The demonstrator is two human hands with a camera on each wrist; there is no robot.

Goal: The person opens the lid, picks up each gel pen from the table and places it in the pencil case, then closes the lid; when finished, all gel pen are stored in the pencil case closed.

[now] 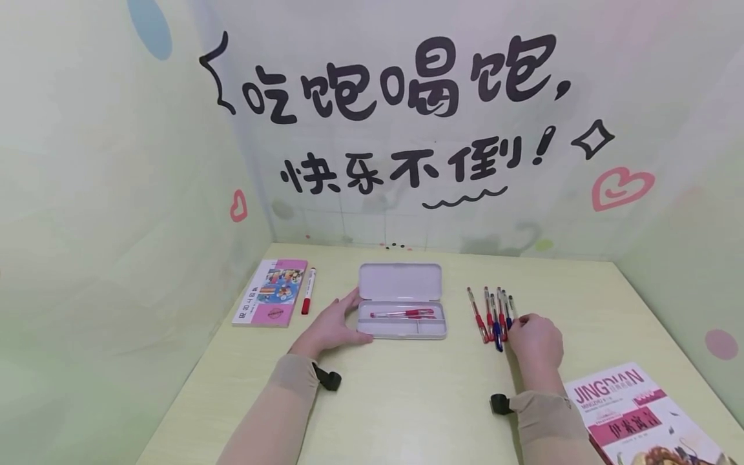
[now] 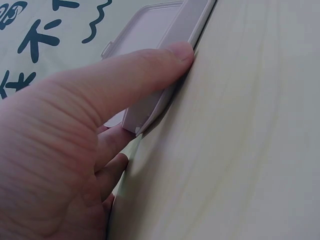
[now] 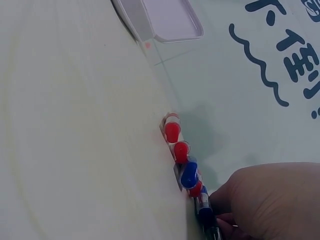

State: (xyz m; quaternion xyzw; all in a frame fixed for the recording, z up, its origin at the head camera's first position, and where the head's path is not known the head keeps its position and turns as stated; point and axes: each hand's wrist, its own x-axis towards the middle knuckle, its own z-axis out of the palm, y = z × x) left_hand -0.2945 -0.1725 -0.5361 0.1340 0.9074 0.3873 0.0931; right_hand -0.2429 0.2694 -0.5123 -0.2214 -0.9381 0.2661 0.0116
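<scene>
An open pencil case lies on the table with its lid tipped back. Red gel pens lie in its long compartment. My left hand grips the case's left end, thumb along the front edge and fingers round the side, as the left wrist view shows. Right of the case is a row of red and blue gel pens, caps toward me. At its right end my right hand pinches a blue pen with curled fingers; the hand hides part of that pen.
A pink and white book lies at the left back, with a red marker beside it. Another book sits by my right forearm. Printed wall sheets enclose the table at the back and sides.
</scene>
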